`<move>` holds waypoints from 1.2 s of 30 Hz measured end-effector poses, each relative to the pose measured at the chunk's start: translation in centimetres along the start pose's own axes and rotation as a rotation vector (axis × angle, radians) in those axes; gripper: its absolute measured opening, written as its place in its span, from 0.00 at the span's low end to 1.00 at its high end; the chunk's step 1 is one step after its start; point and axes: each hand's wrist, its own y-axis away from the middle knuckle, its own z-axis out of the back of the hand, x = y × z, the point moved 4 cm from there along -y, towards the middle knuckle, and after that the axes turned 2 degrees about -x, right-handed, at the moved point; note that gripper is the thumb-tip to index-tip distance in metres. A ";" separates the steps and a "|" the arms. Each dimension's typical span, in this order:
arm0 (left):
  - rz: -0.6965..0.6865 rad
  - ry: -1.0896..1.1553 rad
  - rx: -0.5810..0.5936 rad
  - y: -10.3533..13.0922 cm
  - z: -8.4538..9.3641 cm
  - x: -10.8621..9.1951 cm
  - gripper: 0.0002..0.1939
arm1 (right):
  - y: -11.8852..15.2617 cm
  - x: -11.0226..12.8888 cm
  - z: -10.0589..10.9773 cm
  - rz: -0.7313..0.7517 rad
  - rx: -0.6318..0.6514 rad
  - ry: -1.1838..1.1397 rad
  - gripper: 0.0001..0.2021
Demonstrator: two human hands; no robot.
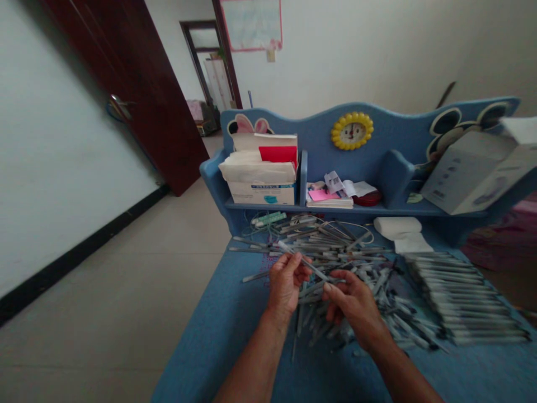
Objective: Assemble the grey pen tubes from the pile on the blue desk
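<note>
A slim, pale pen is held slantwise over the desk between my two hands, its left end the higher one in view. My left hand pinches it near that whitish end, between thumb and fingers. At the lower end, the thumb and fingers of my right hand close on it. Below and behind both hands spreads a loose pile of grey, translucent pens and pen parts, partly hidden by my hands. Farther right, many similar pens lie side by side in a neat stack.
The blue desk has a raised shelf along its back. On it stand a paper-filled mask box, a small paper pile and a white carton. A white paper roll lies behind the stack.
</note>
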 end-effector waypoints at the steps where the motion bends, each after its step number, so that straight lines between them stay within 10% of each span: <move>1: -0.003 0.002 0.002 0.0 0.0 0.0 0.13 | 0.0 0.0 -0.1 -0.017 0.006 0.003 0.19; 11: -0.009 0.020 -0.054 -0.3 0.4 -0.3 0.14 | -0.2 0.0 0.8 0.023 -0.045 0.017 0.12; 23: -0.091 -0.013 -0.135 -0.9 1.4 -0.4 0.16 | -1.7 1.8 3.8 0.242 -0.255 0.809 0.12; 31: -0.097 -0.047 -0.094 -0.7 1.0 -0.2 0.17 | -1.1 2.4 0.8 0.305 -0.009 1.119 0.11; 36: -0.164 -0.064 -0.155 -1.3 2.1 -1.4 0.17 | -1.1 2.4 2.4 0.308 -0.029 1.340 0.10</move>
